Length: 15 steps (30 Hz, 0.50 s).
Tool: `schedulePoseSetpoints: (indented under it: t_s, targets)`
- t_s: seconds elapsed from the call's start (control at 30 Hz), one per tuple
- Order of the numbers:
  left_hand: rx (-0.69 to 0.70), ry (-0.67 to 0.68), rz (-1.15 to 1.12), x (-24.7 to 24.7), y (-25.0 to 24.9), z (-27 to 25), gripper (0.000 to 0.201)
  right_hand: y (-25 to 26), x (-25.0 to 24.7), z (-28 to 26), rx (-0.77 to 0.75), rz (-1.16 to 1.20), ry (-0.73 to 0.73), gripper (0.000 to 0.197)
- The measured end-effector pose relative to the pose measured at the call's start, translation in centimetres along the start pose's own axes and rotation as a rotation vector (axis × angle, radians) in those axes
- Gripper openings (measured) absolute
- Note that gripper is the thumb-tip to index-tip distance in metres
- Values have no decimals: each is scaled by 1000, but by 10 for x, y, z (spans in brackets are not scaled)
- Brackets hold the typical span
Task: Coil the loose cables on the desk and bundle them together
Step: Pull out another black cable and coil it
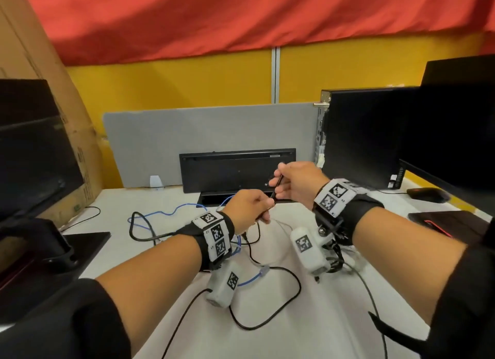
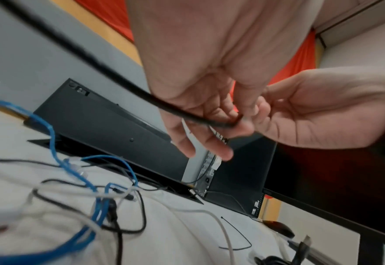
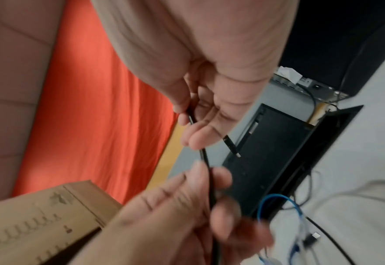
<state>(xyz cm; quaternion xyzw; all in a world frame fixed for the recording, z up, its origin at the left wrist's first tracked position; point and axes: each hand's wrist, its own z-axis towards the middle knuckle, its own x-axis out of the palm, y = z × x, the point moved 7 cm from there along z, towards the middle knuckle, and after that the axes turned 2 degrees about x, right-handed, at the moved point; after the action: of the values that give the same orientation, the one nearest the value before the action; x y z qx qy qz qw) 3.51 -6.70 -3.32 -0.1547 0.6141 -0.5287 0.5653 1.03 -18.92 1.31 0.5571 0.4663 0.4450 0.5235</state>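
**Two hands hold a black cable above a cluttered tabletop**

Both hands are raised above a white tabletop (image 1: 308, 332), close together near the middle of the view. The right hand (image 1: 297, 180) sits slightly higher and farther away; its thumb and fingers pinch a thin black cable (image 3: 206, 161) near its end, and a short plug end (image 3: 232, 146) pokes out past the fingers. The left hand (image 1: 247, 208) is just below it, fingers curled around the same cable, a short stretch of which runs between the two grips. From the left hand the cable drops to the tabletop and trails toward the viewer in loose loops.

Beneath the hands lies a tangle of other loose cables: a blue cable (image 1: 171, 212) snaking to the left, a white cable (image 2: 223, 231) and more black ones, all uncoiled and crossing each other.

Behind the hands, a black keyboard (image 1: 230, 171) stands on edge against a grey divider panel (image 1: 160, 136). A black computer case (image 1: 361, 136) stands to the right, with a dark mouse (image 1: 426, 194) beyond it.
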Motion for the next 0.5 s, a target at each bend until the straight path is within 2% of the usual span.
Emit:
schedulePoseSetpoints:
  t_s: [0.07,0.17,0.23,0.33,0.5]
  targets:
    - [72,4,54,-11,-13,1,27,21,-9,-4,-79,59,-7,29]
    - [232,-77,277,-38,-43,6,27,46,-24,-10,-146,83,-38,30]
    - [283,-93,408,-55,-58,9,25,58,-39,-12,-167,136,-89,33]
    - [283,-106,498,-80,-62,11,24,67,-72,-14,-180,236,-207,32]
    - [260,-187,595,-109,-69,12,25,63,-119,-14,-171,183,-396,24]
